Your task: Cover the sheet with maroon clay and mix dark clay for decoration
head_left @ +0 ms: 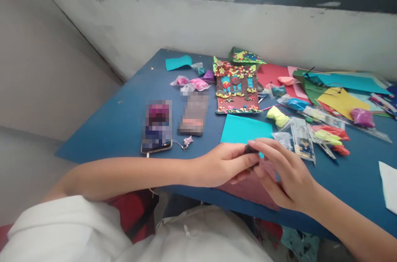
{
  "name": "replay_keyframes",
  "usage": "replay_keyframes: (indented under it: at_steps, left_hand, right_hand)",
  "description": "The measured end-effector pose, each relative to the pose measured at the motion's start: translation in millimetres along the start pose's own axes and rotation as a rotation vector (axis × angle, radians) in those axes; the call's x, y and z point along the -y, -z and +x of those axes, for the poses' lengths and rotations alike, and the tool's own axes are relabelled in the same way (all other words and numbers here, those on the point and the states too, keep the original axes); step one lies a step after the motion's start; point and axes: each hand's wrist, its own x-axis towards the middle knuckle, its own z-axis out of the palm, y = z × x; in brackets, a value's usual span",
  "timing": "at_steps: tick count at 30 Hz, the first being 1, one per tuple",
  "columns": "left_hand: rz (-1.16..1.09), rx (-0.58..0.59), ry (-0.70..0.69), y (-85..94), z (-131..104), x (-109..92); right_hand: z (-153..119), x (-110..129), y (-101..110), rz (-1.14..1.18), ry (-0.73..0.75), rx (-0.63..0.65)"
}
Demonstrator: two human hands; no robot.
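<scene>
Between my hands, just above the table's front edge, is a small dark brown lump [251,150], perhaps modelling clay, partly hidden by fingers. My left hand [223,165] grips it between thumb and fingers. From the other side, the fingertips of my right hand [287,173] press on the same lump, the fingers bent around it. Below lies a flat dusky-pink sheet [248,191], largely covered by my hands. Behind it rests a turquoise sheet [242,129]. Farther back stands or lies a brown panel [237,100] decorated with colourful small flowers, leaves and round shapes.
Two phones, one [156,127] with a cable and another [194,114], lie on the blue table [118,129] at left. Bagged pink clay [200,84] sits behind them. At right are yellow clay [277,116], a purple lump [362,117], plastic packets and coloured paper [344,103]. A wall rises behind.
</scene>
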Motion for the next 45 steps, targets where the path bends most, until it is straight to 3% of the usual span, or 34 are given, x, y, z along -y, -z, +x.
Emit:
replay_keyframes:
  at_steps: [4,9,14,21,28,37,42,45]
  left_hand:
    - [-0.041,-0.037,-0.013,6.5,7,11]
    - [-0.084,0.054,0.044,10.8,4,17]
    - [-0.16,0.142,0.094,13.8,2,15]
    - [-0.107,0.046,0.223,13.7,2,24]
    - [-0.18,-0.014,0.281,11.0,2,22]
    - [0.079,-0.039,0.087,10.2,-2,18]
    - [0.192,-0.112,0.005,12.5,0,17]
    - [0.269,-0.074,-0.017,15.7,1,18]
  right_hand:
    - [-6,-10,-10,0.003,-0.043,0.008]
    - [-7,-8,-21,0.007,-0.077,-0.045]
    - [-4,-11,-17,-0.049,0.064,0.006]
    - [-1,-12,-16,-0.223,0.183,0.038]
    - [-3,-5,-17,-0.103,0.114,0.072]
    - [-7,-4,-18,0.012,0.005,0.097]
    - [-7,-6,-18,0.063,-0.11,0.089]
    - [-8,-7,-20,0.041,-0.097,0.092]
